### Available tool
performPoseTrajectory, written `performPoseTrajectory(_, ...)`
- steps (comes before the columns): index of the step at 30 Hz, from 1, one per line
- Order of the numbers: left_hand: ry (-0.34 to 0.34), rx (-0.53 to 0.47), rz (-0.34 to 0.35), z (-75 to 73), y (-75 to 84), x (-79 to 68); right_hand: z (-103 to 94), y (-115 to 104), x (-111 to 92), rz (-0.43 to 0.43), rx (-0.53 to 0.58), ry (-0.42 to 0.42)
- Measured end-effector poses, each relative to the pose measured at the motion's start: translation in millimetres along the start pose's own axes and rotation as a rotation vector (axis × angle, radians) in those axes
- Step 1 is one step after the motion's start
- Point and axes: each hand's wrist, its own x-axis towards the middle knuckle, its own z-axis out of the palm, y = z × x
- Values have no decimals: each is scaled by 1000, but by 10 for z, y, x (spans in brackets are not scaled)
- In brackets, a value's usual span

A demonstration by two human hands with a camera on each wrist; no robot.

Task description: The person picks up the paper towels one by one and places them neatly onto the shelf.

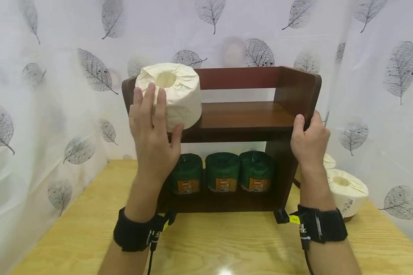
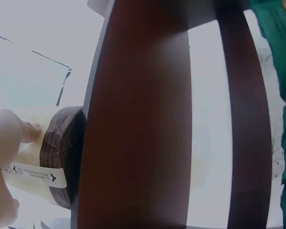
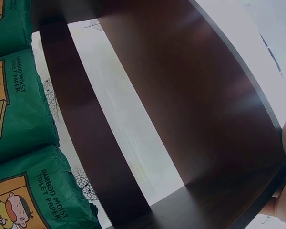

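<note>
A cream-wrapped toilet roll [image 1: 184, 103] with a dark brown base sits at the left end of the upper tier of a dark brown wooden shelf unit [image 1: 241, 114]. My left hand [image 1: 153, 131] lies against its near side, fingers straight and thumb spread low to the right. In the left wrist view the base of that roll [image 2: 26, 183] overlaps the shelf's front edge. On the right, my right hand [image 1: 311, 141] grips the unit's side panel, its thumb on the near face. Several green-wrapped toilet rolls, one in the middle [image 1: 223, 168], stand in the lower tier.
More cream-wrapped rolls, the nearer one here [image 1: 347, 191], stand on the wooden table [image 1: 227, 244] right of the shelf, behind my right forearm. A white leaf-print curtain [image 1: 72, 99] hangs behind and on both sides. Cables run from both wrist straps.
</note>
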Motion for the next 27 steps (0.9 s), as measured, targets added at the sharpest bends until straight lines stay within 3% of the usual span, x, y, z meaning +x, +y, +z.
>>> performPoseTrajectory(4,-89,24,5,-14,-54,-59,-3,-13,-9,8,-4,-5)
performPoseTrajectory(11,-321,87,26,39,-144,-193,-20,1,-9,20,0,0)
performPoseTrajectory(17,-383,119,-4,31,-174,-266,15,-1,-26,37,2,-29)
performPoseTrajectory(27,-430,169,18,66,-177,-300,16,-26,-26,15,-4,-1)
